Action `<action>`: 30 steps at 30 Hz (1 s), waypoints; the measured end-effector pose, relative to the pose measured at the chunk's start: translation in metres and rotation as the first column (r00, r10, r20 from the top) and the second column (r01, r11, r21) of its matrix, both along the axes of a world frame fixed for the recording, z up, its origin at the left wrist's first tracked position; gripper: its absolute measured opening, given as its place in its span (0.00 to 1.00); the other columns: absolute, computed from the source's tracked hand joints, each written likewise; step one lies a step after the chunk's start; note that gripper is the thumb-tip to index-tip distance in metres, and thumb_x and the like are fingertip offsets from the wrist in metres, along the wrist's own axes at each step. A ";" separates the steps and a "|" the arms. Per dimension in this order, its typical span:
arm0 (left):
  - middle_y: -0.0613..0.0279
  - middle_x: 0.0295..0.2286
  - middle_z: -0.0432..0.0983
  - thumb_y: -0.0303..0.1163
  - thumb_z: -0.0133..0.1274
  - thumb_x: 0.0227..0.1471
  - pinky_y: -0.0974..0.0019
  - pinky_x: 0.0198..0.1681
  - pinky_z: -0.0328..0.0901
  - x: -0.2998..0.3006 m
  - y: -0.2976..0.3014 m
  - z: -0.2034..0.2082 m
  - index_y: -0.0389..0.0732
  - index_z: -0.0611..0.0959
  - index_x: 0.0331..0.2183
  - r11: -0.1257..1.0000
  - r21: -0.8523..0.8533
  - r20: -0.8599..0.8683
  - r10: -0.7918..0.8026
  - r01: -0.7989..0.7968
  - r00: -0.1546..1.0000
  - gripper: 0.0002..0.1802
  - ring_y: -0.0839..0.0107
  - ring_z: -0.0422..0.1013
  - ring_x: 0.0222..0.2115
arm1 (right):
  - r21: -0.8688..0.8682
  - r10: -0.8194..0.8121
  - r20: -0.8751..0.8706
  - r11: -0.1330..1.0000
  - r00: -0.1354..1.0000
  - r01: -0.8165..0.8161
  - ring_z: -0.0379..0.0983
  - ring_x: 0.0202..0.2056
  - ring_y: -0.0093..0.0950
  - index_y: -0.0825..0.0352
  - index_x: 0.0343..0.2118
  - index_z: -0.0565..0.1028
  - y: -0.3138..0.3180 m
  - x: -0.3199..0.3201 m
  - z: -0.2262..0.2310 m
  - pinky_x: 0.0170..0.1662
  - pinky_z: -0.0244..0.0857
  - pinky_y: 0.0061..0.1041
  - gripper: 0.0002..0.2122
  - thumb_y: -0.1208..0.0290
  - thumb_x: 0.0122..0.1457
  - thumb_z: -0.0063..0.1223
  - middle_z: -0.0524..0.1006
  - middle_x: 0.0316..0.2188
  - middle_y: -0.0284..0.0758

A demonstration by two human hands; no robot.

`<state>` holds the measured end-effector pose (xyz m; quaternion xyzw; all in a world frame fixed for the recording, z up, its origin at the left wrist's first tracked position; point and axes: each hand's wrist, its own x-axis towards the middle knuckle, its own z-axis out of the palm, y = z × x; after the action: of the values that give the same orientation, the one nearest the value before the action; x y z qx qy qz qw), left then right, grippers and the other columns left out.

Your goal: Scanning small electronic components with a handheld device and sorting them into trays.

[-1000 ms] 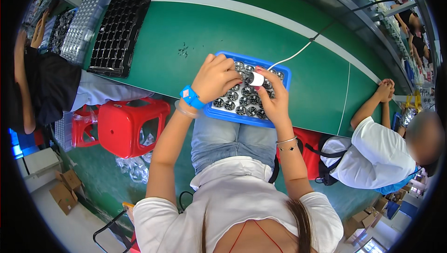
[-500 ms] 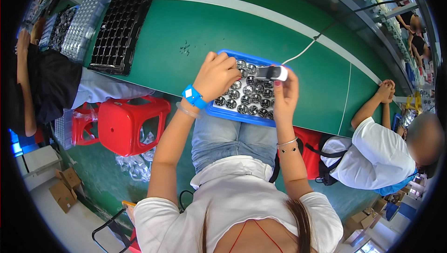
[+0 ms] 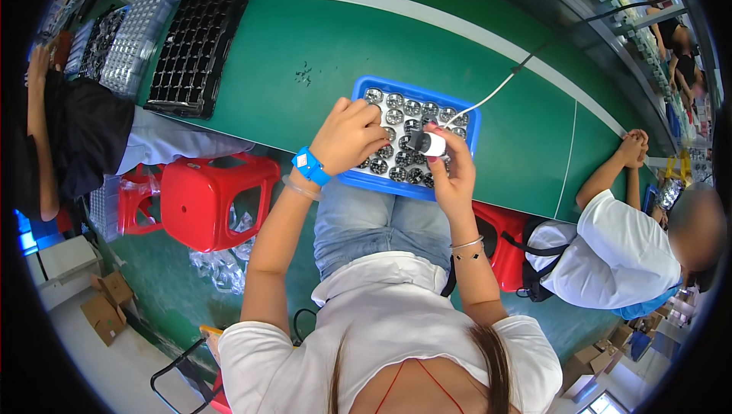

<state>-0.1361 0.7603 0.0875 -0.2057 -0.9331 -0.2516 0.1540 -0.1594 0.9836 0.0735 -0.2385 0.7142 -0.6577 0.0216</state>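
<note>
A blue tray [image 3: 474, 130] with a white insert sits before me at the table's near edge, holding rows of shiny round metallic pieces [image 3: 412, 107]. My right hand [image 3: 456, 174] grips a small black-and-white corded device [image 3: 432, 144] above the tray's middle, thumb below it and fingers above. The device's black end points left. A white cord [image 3: 488, 98] runs up and right, seemingly from the device. Over the tray's left side, my left hand [image 3: 347, 138] is closed, its fingertips bent down among the pieces. Whatever lies between those fingertips is hidden.
Black [image 3: 202, 40] and clear [image 3: 145, 33] compartment trays lie at the far left of the green table [image 3: 305, 33]. Dark crumbs [image 3: 303, 75] are scattered beyond the blue tray. Red stools [image 3: 217, 204] stand at left. A person in white [image 3: 621, 250] sits at right; another in dark clothing [image 3: 76, 124] at left.
My right hand has moved left and slightly nearer with the device, which has turned. My left hand has shifted a little left and nearer, uncovering pieces in the tray's far left corner.
</note>
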 end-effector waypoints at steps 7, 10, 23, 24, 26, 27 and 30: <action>0.71 0.23 0.65 0.34 0.62 0.40 0.66 0.33 0.53 0.007 0.012 0.015 0.48 0.82 0.24 0.994 0.106 -0.072 0.016 -0.008 0.997 0.05 0.71 0.63 0.27 | 0.164 -0.007 -0.117 0.986 0.993 0.026 0.69 0.50 0.34 0.70 0.45 0.72 -0.009 0.006 0.011 0.55 0.59 0.29 0.13 0.78 0.56 0.51 0.75 0.46 0.41; 0.71 0.22 0.65 0.34 0.62 0.40 0.66 0.33 0.53 0.008 0.012 0.015 0.48 0.82 0.24 0.995 0.100 -0.054 0.021 -0.016 0.998 0.05 0.71 0.63 0.27 | 0.173 0.022 -0.134 0.985 0.991 0.002 0.69 0.50 0.33 0.70 0.47 0.71 -0.006 0.006 0.004 0.55 0.59 0.30 0.13 0.77 0.57 0.50 0.74 0.47 0.41; 0.70 0.24 0.66 0.37 0.63 0.39 0.65 0.34 0.53 0.013 0.007 0.003 0.48 0.83 0.28 0.988 0.125 0.012 0.094 -0.095 0.996 0.10 0.70 0.62 0.29 | -0.128 -0.035 -0.020 0.991 0.999 0.033 0.68 0.52 0.34 0.69 0.50 0.64 0.007 0.017 0.000 0.56 0.58 0.33 0.15 0.74 0.61 0.48 0.71 0.49 0.44; 0.70 0.24 0.66 0.37 0.63 0.39 0.65 0.34 0.53 0.017 0.006 0.005 0.48 0.83 0.28 0.988 0.124 0.013 0.094 -0.095 0.995 0.10 0.70 0.62 0.29 | -0.088 0.002 -0.026 0.996 1.000 -0.004 0.68 0.51 0.34 0.69 0.50 0.64 0.009 0.018 -0.004 0.56 0.58 0.33 0.16 0.75 0.60 0.49 0.71 0.49 0.44; 0.69 0.24 0.66 0.38 0.62 0.40 0.65 0.34 0.54 0.026 0.005 0.008 0.48 0.82 0.28 0.996 0.071 0.035 0.055 -0.057 0.998 0.10 0.71 0.64 0.30 | -0.006 0.015 -0.071 1.000 0.997 -0.016 0.69 0.51 0.35 0.69 0.50 0.66 0.011 0.020 -0.005 0.56 0.59 0.33 0.15 0.76 0.60 0.50 0.72 0.49 0.43; 0.70 0.23 0.65 0.37 0.61 0.40 0.65 0.34 0.54 0.028 0.006 0.006 0.48 0.82 0.26 0.996 0.069 0.035 0.056 -0.058 0.998 0.08 0.71 0.63 0.29 | 0.044 0.021 -0.075 0.999 0.997 -0.018 0.69 0.51 0.34 0.69 0.49 0.67 0.010 0.021 -0.006 0.55 0.59 0.33 0.15 0.76 0.59 0.50 0.72 0.49 0.43; 0.71 0.23 0.65 0.34 0.62 0.39 0.66 0.34 0.53 0.029 0.007 -0.001 0.49 0.83 0.27 0.996 0.060 0.007 0.064 -0.064 0.998 0.07 0.71 0.62 0.27 | 0.106 0.027 -0.111 0.994 0.993 -0.016 0.70 0.50 0.35 0.69 0.48 0.70 0.002 0.020 0.007 0.54 0.61 0.32 0.15 0.78 0.56 0.52 0.73 0.48 0.43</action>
<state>-0.1070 0.7677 0.0867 -0.1705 -0.9315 -0.2750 0.1659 -0.1395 0.9857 0.0804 -0.2815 0.7452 -0.6046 0.0009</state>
